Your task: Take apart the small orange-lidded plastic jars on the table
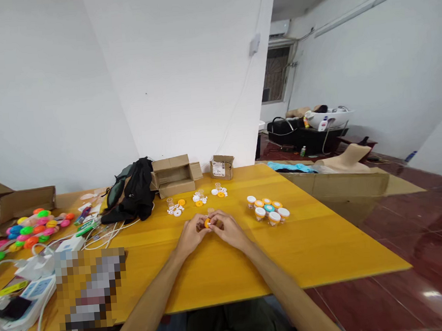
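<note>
My left hand [191, 235] and my right hand [228, 230] meet over the table, fingers closed together around a small orange round piece [207, 222]. A bit of white shows at the piece; the fingers hide the rest of it. Just beyond the fingertips is a small clear cup [210, 210], partly covered by the hands. Further back lie loose groups of parts: an orange ring [181, 202], a white disc [177, 213], another clear cup [217, 186] and several small white pieces. To the right stand several clear cups with white, orange and teal lids [269, 208].
An open cardboard box [174, 177], a smaller box [222, 167] and a black bag [131, 193] line the table's back. On the left are colourful balls [31, 231], a power strip [36, 297] with cables, and a blurred-out dark object [95, 287]. Another carton [334, 192] stands beyond the right edge.
</note>
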The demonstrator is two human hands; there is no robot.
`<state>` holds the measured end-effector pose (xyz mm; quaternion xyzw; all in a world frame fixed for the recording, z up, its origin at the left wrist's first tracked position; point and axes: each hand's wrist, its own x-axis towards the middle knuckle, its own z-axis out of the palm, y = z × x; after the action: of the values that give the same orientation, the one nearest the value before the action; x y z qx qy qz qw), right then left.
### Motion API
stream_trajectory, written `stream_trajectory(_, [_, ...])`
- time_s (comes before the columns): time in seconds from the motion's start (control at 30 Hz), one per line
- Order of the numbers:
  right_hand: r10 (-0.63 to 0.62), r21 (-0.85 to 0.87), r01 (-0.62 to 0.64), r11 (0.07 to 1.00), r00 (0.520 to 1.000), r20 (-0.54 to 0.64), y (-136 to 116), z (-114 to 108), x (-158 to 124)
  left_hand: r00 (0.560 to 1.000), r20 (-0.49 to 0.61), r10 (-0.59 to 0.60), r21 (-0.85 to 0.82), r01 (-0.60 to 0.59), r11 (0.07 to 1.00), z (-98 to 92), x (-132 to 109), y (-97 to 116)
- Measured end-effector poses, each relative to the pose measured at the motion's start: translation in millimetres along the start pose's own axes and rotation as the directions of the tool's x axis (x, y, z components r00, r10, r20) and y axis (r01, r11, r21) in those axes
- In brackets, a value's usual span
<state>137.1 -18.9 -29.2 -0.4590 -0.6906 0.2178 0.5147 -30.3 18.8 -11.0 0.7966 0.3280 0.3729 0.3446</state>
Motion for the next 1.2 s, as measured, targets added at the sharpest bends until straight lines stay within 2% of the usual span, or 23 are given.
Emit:
stream_trajectory(0.23, [-0.002, -0.010, 0.002, 1.000, 0.999, -0.043, 0, -6, 3, 1.000, -0.025, -0.009, -0.036, 0.008, 0.999, -0.1, 2, 0])
stream_trajectory(0.37, [0.000, -0.130, -0.012, 0.991, 0.995, -0.096, 8, -12, 3, 0.998, -0.063, 0.002, -0.034, -0.004, 0.999, -0.7, 3, -1])
stream_trajectory(0.5, [-0.018, -0.259, -0.004, 0.966, 0.997, -0.081, 18, -12, 0, 0.997, -0.080, 0.023, -0.005, -0.024, 1.000, -1.0, 3, -3])
stream_trajectory(0.77, [-0.143, -0.265, 0.112, 0.958, 0.985, -0.099, 2, -8, -1, 1.000, -0.007, 0.024, 0.052, -0.024, 0.998, 1.3, 1, -4])
stream_trajectory(0.97, [-0.200, -0.304, 0.184, 0.935, 0.980, -0.021, -3, -4, -4, 0.998, 0.029, 0.054, 0.067, -0.056, 0.996, 0.4, -1, -4])
stream_trajectory(1.2, [-0.249, -0.392, 0.228, 0.891, 0.969, -0.001, -4, -3, -5, 0.997, 0.036, 0.070, 0.069, -0.072, 0.995, -0.1, -1, -3])
